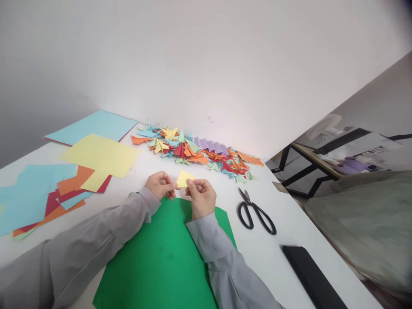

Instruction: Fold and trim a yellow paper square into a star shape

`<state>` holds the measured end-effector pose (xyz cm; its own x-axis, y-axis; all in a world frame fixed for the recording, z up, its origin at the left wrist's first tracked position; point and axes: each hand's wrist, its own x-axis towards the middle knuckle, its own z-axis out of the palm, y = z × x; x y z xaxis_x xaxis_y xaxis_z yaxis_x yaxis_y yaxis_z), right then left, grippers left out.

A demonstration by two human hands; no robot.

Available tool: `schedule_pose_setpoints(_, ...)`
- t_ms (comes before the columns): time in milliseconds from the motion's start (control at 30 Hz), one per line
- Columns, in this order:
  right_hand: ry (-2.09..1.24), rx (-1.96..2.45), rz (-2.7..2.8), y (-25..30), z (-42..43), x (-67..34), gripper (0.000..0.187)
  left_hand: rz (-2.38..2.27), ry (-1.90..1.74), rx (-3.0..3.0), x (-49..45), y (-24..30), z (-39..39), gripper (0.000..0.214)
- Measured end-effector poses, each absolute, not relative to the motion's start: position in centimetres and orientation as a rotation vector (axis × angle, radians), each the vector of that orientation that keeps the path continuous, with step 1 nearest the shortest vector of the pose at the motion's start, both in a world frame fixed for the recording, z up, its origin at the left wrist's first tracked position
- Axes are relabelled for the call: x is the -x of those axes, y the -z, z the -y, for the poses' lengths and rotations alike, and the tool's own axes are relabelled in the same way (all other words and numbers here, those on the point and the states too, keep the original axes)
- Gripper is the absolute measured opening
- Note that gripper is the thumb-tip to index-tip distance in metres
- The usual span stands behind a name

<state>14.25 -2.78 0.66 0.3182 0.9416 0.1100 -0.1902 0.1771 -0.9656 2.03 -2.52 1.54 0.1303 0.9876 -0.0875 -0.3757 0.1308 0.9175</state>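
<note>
A small piece of yellow paper is held up between my two hands, over the far edge of a green mat. My left hand pinches its left side between thumb and fingers. On the right, my right hand grips the lower right edge, thumb in front. Beyond the hands lies a long heap of small folded paper shapes in yellow, orange, red, blue, green and purple, several looking like paper planes.
Open-bladed scissors with black handles lie right of the mat, near a long black object. Coloured paper sheets spread over the left of the white table. A wall stands behind; a grey-green cushion-like thing is at right.
</note>
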Motion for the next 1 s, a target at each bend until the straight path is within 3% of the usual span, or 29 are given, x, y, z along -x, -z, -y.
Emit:
schedule_pose_setpoints(567,-1.059,1.084,0.984,-1.21,3.26,-13.88,0.025,-1.003,-1.149,-1.013,-2.26,-1.64,2.53,0.044)
schedule_pose_setpoints(833,-1.036,1.075,0.998,-1.05,3.13,-14.05,0.023,-1.037,-1.002,-1.154,-2.29,-1.83,2.99,0.024)
schedule_pose_setpoints(1000,-1.041,1.077,0.991,-1.02,2.97,-14.13,0.023,-1.026,-1.004,-1.184,-2.35,-2.08,3.27,0.026)
